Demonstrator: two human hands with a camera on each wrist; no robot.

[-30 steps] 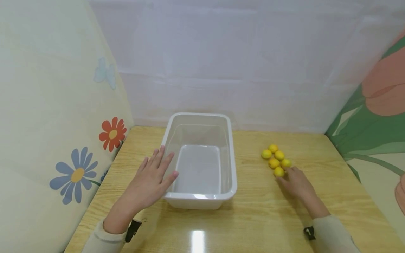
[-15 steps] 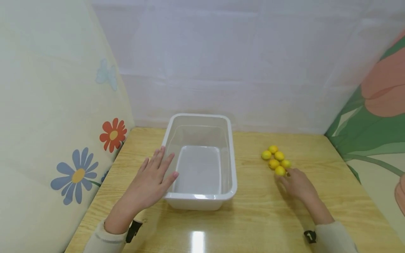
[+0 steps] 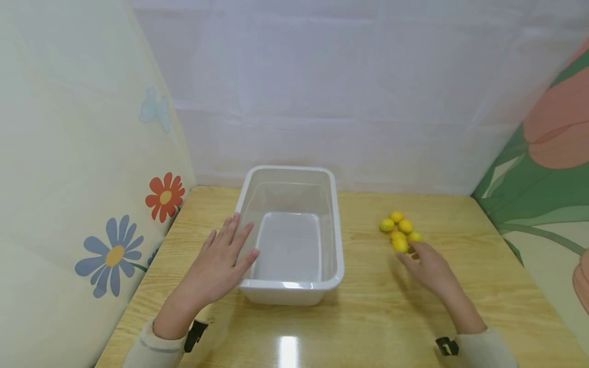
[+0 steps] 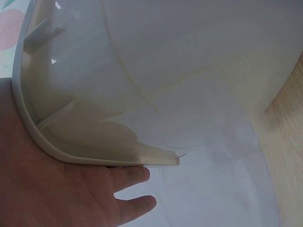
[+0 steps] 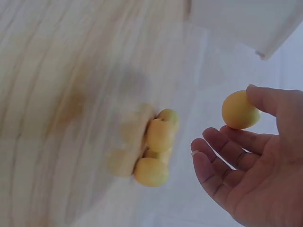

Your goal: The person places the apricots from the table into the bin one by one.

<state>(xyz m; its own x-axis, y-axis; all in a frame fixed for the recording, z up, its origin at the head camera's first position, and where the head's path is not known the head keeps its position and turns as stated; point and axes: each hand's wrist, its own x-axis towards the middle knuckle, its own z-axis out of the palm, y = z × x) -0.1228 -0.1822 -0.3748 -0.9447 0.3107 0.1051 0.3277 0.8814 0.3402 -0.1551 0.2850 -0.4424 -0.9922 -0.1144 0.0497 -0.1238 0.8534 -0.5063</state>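
Observation:
A small yellow lemon is pinched between the thumb and index finger of my right hand. In the right wrist view this lemon is held up off the table, and the other fingers hang loosely curled below it. Just beyond, several more yellow and greenish-yellow lemons lie in a tight cluster on the table. My left hand rests with straight, spread fingers on the left rim of a white plastic tub. The left wrist view shows the palm against the outside of the tub's rim.
The tub stands on a wood-grain table, left of the lemons, with nothing in it. A white sheet hangs behind the table. Flower-patterned panels flank it on the left and right.
My right hand has drawn the nearest lemon away from its neighbours and lifted it, shifting slightly left. My left hand and the tub have not moved.

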